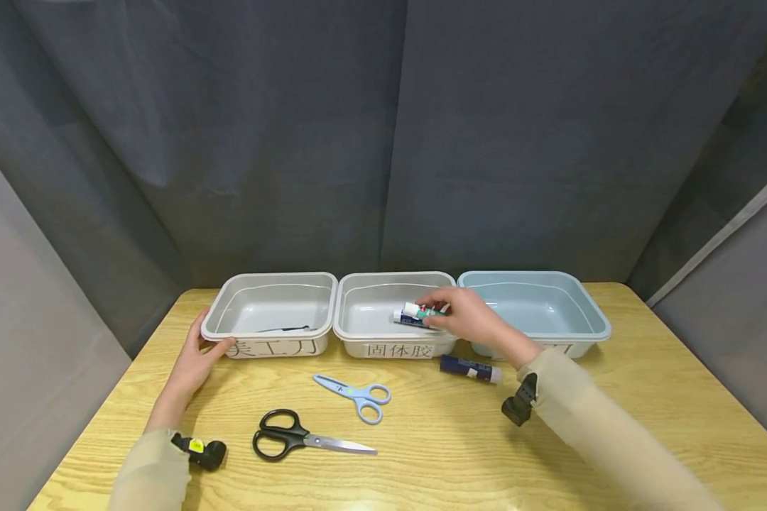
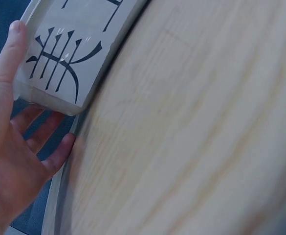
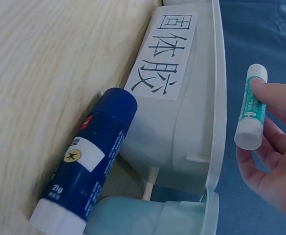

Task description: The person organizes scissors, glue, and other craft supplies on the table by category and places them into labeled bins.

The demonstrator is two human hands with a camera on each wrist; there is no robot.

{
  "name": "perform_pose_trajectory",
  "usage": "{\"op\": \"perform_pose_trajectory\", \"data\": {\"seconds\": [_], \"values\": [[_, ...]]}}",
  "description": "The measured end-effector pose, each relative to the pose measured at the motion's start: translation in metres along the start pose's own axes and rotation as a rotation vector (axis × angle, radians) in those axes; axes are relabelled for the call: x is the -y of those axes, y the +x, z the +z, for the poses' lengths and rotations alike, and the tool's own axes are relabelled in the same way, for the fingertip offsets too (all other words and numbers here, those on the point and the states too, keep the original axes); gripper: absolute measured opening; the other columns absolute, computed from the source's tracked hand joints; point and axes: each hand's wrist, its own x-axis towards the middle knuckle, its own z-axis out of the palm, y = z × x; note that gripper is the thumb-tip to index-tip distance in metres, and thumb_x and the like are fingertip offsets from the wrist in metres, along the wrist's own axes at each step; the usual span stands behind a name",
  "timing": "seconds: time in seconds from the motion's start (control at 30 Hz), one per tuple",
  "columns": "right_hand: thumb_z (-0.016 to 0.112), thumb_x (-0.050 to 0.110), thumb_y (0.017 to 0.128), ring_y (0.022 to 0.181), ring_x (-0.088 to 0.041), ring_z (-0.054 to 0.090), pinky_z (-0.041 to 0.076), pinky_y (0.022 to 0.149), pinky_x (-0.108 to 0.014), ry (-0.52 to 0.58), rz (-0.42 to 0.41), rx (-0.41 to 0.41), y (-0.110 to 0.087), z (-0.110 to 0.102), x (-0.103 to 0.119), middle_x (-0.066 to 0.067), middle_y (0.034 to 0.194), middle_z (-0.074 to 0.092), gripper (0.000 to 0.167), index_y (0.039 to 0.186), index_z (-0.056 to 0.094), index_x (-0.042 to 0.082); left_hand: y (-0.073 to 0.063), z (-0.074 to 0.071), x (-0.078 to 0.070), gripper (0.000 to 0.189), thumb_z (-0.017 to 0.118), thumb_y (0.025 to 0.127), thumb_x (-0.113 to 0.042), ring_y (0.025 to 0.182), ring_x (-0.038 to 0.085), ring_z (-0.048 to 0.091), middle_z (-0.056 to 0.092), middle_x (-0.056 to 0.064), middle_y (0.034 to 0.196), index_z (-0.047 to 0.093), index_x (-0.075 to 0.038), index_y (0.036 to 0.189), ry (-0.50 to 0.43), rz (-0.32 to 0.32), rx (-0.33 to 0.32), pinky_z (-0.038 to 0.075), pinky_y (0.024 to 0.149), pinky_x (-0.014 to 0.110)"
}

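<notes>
My right hand (image 1: 463, 312) pinches a small green-and-white glue stick (image 3: 253, 107) between thumb and fingers, over the middle white bin (image 1: 393, 280). Inside that bin a dark blue glue stick (image 1: 408, 320) lies partly hidden behind the held one. Another dark blue glue stick (image 3: 91, 156), with a white end, lies on the table just in front of the bins. On the far left, my left hand (image 1: 194, 358) holds the front corner of the left white bin (image 2: 59, 54). Its thumb lies along the rim and its fingers reach round the side.
A light blue bin (image 1: 597, 330) stands at the right end of the row. A slim dark item (image 1: 290, 328) shows inside the left bin. Light blue scissors (image 1: 351, 392) and black-handled scissors (image 1: 300, 438) lie on the wooden table (image 1: 422, 468). A dark curtain (image 1: 281, 177) hangs behind.
</notes>
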Motion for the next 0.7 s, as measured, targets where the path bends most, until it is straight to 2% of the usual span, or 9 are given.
{"op": "perform_pose_trajectory", "data": {"seconds": [0.2,0.4,0.7], "values": [[0.066,0.017,0.083,0.084,-0.013,0.056,0.048,0.073,-0.029,0.01,0.016,-0.007,0.011,0.004,-0.005,-0.001,0.097,0.063,0.029,0.112,0.065,0.013,0.0,0.0,0.0,0.087,0.061,0.085,-0.038,0.119,0.037,0.035,0.029,0.024,0.141,0.003,-0.023,0.147,-0.006,-0.003,-0.002,0.021,0.1,0.057],[0.067,0.018,0.082,0.085,-0.014,0.056,0.048,0.075,-0.031,0.012,0.073,0.0,0.018,0.008,-0.013,0.0,0.1,0.063,0.028,0.11,0.065,0.015,0.0,0.0,-0.001,0.086,0.061,0.085,-0.038,0.119,0.037,0.035,0.029,0.024,0.141,0.003,-0.021,0.148,-0.008,0.003,-0.001,0.023,0.1,0.057],[0.07,0.018,0.08,0.085,-0.017,0.058,0.047,0.075,-0.033,-0.002,0.118,0.001,0.033,0.015,-0.021,-0.001,0.097,0.065,0.026,0.105,0.067,0.013,-0.002,0.0,-0.002,0.086,0.06,0.086,-0.039,0.117,0.035,0.036,0.029,0.023,0.141,0.003,-0.022,0.147,-0.013,-0.003,0.003,0.024,0.099,0.055]]}}
